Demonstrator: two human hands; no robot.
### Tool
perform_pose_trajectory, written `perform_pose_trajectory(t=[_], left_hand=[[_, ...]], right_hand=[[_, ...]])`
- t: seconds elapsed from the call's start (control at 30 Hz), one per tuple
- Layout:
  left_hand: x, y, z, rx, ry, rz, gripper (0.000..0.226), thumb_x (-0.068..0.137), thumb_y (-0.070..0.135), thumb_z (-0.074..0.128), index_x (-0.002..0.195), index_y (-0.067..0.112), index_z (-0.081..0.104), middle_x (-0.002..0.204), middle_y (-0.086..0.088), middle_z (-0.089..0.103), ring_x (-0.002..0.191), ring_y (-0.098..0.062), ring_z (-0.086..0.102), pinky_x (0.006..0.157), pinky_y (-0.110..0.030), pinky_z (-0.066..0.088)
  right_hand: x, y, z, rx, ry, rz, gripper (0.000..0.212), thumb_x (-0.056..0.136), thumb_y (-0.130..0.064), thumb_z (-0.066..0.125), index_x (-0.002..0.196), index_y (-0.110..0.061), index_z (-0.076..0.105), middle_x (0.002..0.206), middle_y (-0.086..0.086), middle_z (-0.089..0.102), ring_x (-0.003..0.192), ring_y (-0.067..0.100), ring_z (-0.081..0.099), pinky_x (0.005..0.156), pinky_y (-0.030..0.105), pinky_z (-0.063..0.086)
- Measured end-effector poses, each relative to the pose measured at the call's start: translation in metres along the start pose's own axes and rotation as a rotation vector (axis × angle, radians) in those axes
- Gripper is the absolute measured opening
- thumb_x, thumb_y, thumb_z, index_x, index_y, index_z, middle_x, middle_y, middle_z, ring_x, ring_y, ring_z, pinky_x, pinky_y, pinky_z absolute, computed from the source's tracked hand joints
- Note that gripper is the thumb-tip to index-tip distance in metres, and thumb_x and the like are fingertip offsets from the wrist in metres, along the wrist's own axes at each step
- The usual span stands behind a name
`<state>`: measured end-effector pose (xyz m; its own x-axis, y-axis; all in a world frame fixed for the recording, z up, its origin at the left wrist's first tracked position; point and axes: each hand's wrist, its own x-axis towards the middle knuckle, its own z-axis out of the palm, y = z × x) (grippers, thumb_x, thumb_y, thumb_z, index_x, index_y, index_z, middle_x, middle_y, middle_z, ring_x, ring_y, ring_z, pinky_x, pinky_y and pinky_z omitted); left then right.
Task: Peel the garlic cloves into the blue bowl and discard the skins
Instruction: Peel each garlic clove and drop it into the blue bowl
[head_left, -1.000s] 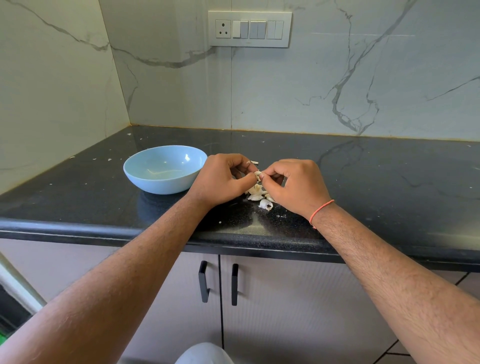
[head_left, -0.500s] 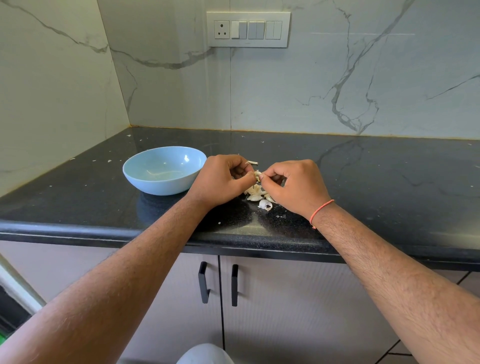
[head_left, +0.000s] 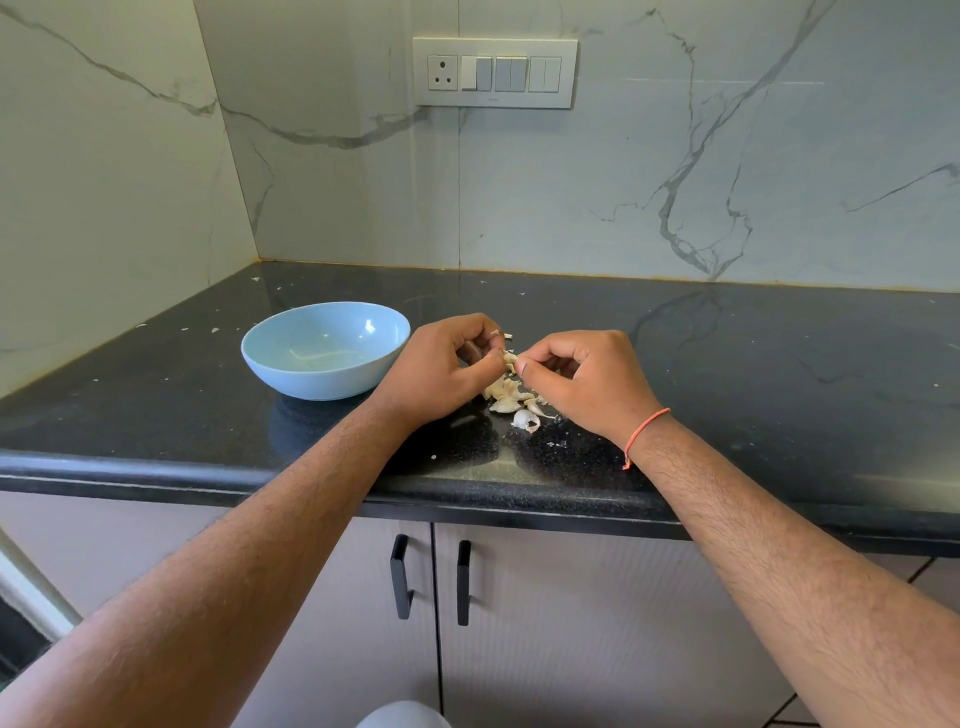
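Note:
A small garlic clove (head_left: 510, 359) is pinched between the fingertips of my left hand (head_left: 441, 371) and my right hand (head_left: 587, 382), just above the black countertop (head_left: 727, 374). Both hands have their fingers curled around it, so most of the clove is hidden. Under the hands lies a little heap of pale garlic skins and cloves (head_left: 511, 402). One white clove (head_left: 525, 420) lies nearest the front. The blue bowl (head_left: 291, 364) stands just left of my left hand, with a few pale peeled pieces at its bottom.
Tiny skin flakes dot the countertop around the bowl and behind it. Marble walls close off the back and the left side. A switch panel (head_left: 494, 73) is on the back wall. Cabinet doors with black handles (head_left: 400, 582) lie below the counter's front edge.
Both hands stay in place over the heap; only the fingertips have shifted slightly on the clove. The bowl has not moved.

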<state>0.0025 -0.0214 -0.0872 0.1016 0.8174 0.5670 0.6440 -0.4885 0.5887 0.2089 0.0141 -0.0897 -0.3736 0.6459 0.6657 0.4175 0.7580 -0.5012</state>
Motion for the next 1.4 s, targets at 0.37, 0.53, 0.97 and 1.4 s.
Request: perform_pose_trajectory(t=[0.37, 0.53, 0.97, 1.4], left_hand=[[0.002, -0.005, 0.001, -0.002, 0.0, -0.009, 0.004, 0.099, 0.027, 0.07, 0.095, 0.028, 0.07, 0.074, 0.027, 0.065, 0.063, 0.0, 0.06, 0.064, -0.018, 0.049], [0.002, -0.007, 0.002, -0.089, -0.027, -0.052, 0.004, 0.094, 0.027, 0.078, 0.097, 0.024, 0.078, 0.075, 0.02, 0.072, 0.064, -0.003, 0.065, 0.065, -0.021, 0.053], [0.005, -0.012, 0.001, -0.158, -0.06, -0.066, 0.007, 0.097, 0.025, 0.077, 0.093, 0.019, 0.076, 0.069, 0.018, 0.069, 0.059, 0.003, 0.058, 0.061, -0.013, 0.047], [0.004, -0.015, 0.003, -0.15, -0.019, -0.072, 0.004, 0.093, 0.019, 0.078, 0.095, 0.019, 0.074, 0.078, 0.015, 0.073, 0.062, -0.005, 0.062, 0.064, -0.019, 0.052]], right_hand=[[0.002, 0.005, -0.003, 0.127, -0.04, 0.067, 0.009, 0.09, -0.021, 0.08, 0.086, -0.028, 0.084, 0.078, -0.017, 0.077, 0.072, 0.005, 0.073, 0.065, 0.019, 0.056], [0.005, 0.011, -0.002, 0.167, 0.014, 0.127, 0.004, 0.089, -0.022, 0.083, 0.092, -0.023, 0.085, 0.082, -0.013, 0.079, 0.073, 0.004, 0.072, 0.065, 0.015, 0.051], [0.005, 0.011, 0.0, 0.14, 0.021, 0.18, 0.005, 0.083, -0.029, 0.087, 0.086, -0.026, 0.084, 0.073, -0.014, 0.076, 0.062, -0.001, 0.063, 0.062, 0.013, 0.049], [0.004, 0.011, -0.001, 0.135, -0.008, 0.155, 0.004, 0.083, -0.028, 0.087, 0.086, -0.027, 0.084, 0.076, -0.013, 0.077, 0.069, 0.016, 0.069, 0.065, 0.022, 0.055]])
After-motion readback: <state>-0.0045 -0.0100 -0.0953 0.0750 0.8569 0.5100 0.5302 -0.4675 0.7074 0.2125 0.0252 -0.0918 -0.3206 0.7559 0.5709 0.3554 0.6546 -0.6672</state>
